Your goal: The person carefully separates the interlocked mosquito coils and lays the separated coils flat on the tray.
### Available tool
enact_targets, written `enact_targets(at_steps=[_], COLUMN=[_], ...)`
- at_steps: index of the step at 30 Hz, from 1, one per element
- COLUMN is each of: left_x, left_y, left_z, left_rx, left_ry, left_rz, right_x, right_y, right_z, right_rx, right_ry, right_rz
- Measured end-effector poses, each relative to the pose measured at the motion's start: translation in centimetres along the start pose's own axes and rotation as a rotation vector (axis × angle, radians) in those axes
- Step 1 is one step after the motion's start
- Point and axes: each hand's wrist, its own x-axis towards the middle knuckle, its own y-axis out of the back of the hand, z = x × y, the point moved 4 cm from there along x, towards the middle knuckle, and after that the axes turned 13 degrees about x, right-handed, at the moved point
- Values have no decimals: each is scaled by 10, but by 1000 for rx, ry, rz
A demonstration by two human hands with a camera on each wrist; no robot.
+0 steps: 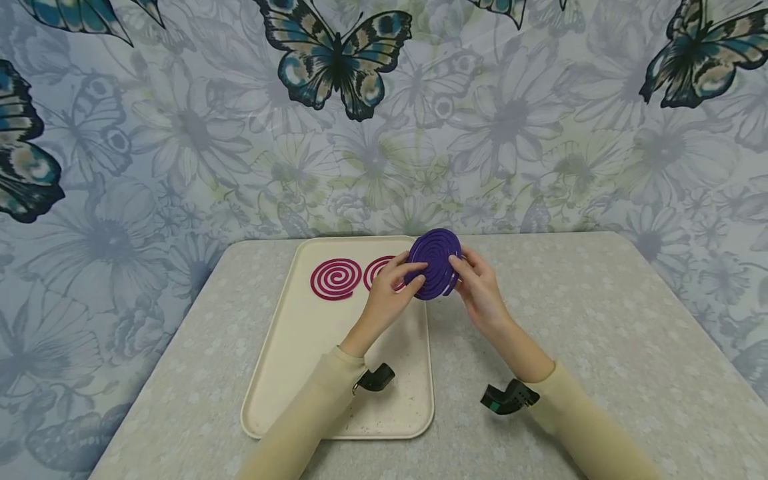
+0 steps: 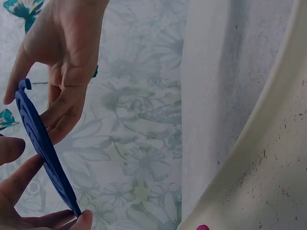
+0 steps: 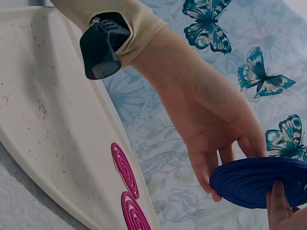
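Observation:
A purple mosquito coil (image 1: 435, 263), wound in a tight spiral, is held up above the tray's far right corner. My left hand (image 1: 389, 293) grips its left edge, with thumb and fingertips against the face. On the right edge my right hand (image 1: 482, 293) pinches it between thumb and fingers. A loose end of the coil shows at its lower right. In the left wrist view the coil (image 2: 45, 148) appears nearly edge-on between both hands. From the right wrist, the coil's broad face (image 3: 249, 184) shows, with fingertips (image 3: 278, 201) touching it.
A cream tray (image 1: 336, 373) lies on the table (image 1: 576, 320), with dark specks on its surface. Two pink coils rest at its far end: the left one (image 1: 336, 279) in full view, the right one (image 1: 373, 268) partly behind my left hand. A butterfly-patterned wall covering (image 1: 372, 167) stands behind.

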Motion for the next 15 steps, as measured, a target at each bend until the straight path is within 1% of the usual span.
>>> enact_targets(at_steps=[3,5,9,12,15], left_x=[-1,-1,0,-1,-2], left_y=[-1,-1,-2,-3,-4], left_z=[-1,-1,-1,1,2], left_rx=[-51,-64,-103,-166,-211], left_ry=[15,20,29,44,74], left_rz=[-10,-9,5,18,20], right_x=[0,0,-1,-1,-1], right_y=[-1,-2,-4,-3,-2], right_z=[1,2,3,4,6], right_rx=[-13,-18,-43,-81,-124], right_ry=[9,8,16,34,44], right_rz=[-28,-43,-63,-73,-75])
